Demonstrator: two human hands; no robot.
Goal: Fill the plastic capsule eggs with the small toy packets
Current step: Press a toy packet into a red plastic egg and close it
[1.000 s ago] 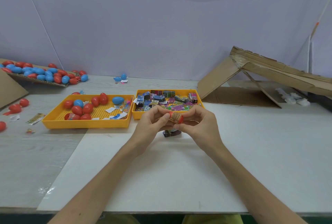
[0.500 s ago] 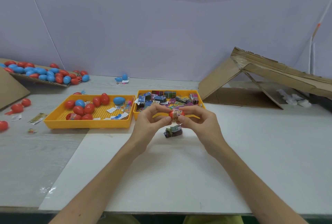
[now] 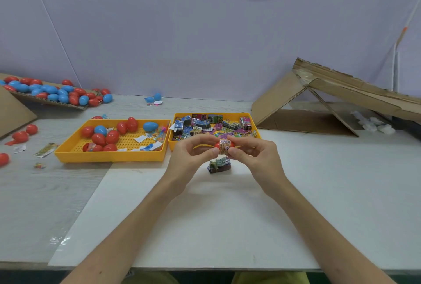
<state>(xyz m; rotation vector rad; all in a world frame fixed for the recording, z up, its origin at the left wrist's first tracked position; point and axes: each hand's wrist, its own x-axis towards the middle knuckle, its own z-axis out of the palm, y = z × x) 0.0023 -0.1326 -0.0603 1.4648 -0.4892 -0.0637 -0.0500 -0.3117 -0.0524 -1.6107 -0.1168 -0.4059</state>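
A red capsule egg [image 3: 224,146] with a printed band around its middle is pinched between both hands above the white board. My left hand [image 3: 192,157] holds its left end, my right hand [image 3: 255,156] its right end. One small toy packet [image 3: 219,164] lies on the board just below the egg. Behind the hands, a yellow tray [image 3: 227,115] is full of colourful toy packets. To its left, a second yellow tray [image 3: 109,156] holds red and blue eggs and paper scraps.
A cardboard sheet [image 3: 50,101] at the far left carries a heap of red and blue eggs. Loose red eggs [image 3: 21,136] and packets lie on the table's left side. A folded cardboard box [image 3: 330,101] stands at the right. The table's front edge runs below my forearms.
Both hands have lifted the egg slightly, uncovering the packet on the board. The egg looks pressed more tightly together than a second ago.
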